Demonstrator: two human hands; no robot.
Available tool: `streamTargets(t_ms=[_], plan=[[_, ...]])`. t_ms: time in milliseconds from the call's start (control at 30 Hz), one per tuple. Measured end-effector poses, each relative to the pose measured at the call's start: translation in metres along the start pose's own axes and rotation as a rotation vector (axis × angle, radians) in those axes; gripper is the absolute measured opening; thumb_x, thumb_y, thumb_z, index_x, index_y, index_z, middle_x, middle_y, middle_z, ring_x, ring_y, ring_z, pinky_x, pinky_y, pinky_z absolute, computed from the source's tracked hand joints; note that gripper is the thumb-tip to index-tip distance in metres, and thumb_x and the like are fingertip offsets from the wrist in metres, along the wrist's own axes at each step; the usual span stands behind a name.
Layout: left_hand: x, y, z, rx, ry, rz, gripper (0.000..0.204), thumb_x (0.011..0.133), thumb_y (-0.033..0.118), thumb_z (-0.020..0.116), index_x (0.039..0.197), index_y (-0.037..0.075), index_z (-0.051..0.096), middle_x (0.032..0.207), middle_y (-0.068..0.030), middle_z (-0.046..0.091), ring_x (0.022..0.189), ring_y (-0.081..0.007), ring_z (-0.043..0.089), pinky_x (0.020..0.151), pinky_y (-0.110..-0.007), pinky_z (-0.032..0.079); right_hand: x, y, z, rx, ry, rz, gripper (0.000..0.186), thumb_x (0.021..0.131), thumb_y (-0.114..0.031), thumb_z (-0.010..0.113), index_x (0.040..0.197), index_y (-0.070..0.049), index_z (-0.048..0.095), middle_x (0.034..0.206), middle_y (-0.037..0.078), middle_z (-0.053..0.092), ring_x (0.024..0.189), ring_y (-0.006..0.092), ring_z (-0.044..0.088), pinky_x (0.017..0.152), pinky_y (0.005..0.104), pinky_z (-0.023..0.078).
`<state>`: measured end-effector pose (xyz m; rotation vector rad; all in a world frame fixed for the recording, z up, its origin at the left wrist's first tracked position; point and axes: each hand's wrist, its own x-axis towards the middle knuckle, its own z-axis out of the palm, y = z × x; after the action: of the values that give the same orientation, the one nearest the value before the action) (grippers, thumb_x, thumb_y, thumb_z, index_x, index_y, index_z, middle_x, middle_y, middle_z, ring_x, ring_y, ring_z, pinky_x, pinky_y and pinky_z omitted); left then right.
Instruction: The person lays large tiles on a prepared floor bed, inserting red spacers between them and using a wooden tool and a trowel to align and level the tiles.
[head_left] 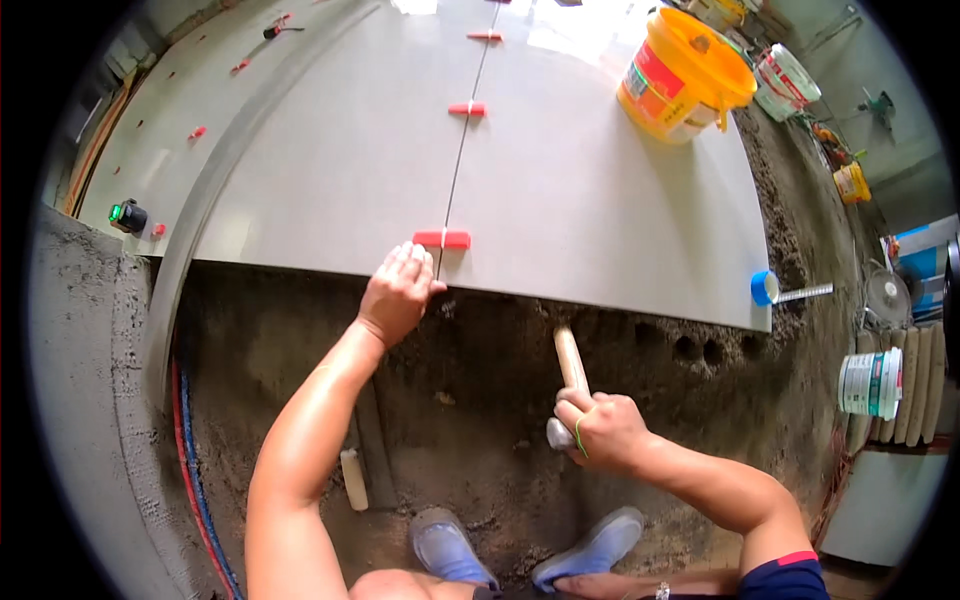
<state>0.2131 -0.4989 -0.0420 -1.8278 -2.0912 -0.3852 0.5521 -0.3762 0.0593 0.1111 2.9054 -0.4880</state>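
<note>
My left hand lies at the near edge of the large pale grey tiles, beside the dark seam between two of them. Its fingers stretch onto the left tile and the thumb sits by the seam. Just beyond the fingertips, a red levelling wedge sits in a white clip across the seam. Held low over the dark mortar bed, my right hand is closed around a hammer. Its wooden handle points away from me; a rounded grey end shows beside my fingers, the rest of the head hidden.
A yellow bucket stands on the right tile, with blue tape near its corner. A long grey straightedge crosses the left side. A wooden-handled tool lies near my feet. Red and blue hoses run left; a white bucket is right.
</note>
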Motion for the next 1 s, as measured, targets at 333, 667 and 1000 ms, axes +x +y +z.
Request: streamTargets(t_ms=[333,667,1000], plan=[[-0.009,-0.001,0.002,-0.126,0.13,-0.106,0.042,0.083,0.029,0.076,0.108,-0.004,0.069,0.114,-0.0179,0.067,0.113,-0.036,0.063,0.098,-0.042,0.052,-0.074,-0.051,-0.011,0.103,0.035,-0.164,0.018,0.074,-0.019,0.071,0.08,-0.012,0.056,0.098,0.002,0.065,0.056,0.0161,0.061,0.046,0.0307,0.048],[-0.009,-0.002,0.009,-0.117,0.108,-0.085,0.043,0.087,0.032,0.072,0.109,-0.004,0.069,0.112,-0.0164,0.068,0.113,-0.0339,0.063,0.101,-0.042,0.05,0.003,-0.002,0.068,-0.028,0.029,-0.142,0.031,0.065,-0.02,0.073,0.087,-0.01,0.055,0.096,0.005,0.056,0.059,0.024,0.061,0.046,0.0386,0.05],[-0.005,-0.001,0.015,-0.039,0.059,-0.024,0.048,0.092,0.037,0.065,0.113,-0.006,0.067,0.114,-0.0189,0.068,0.116,-0.0351,0.062,0.104,-0.043,0.048,0.009,0.008,0.015,0.066,-0.137,0.013,0.03,0.072,-0.02,0.075,0.094,-0.009,0.056,0.103,0.006,0.064,0.065,0.0262,0.068,0.052,0.0389,0.056]])
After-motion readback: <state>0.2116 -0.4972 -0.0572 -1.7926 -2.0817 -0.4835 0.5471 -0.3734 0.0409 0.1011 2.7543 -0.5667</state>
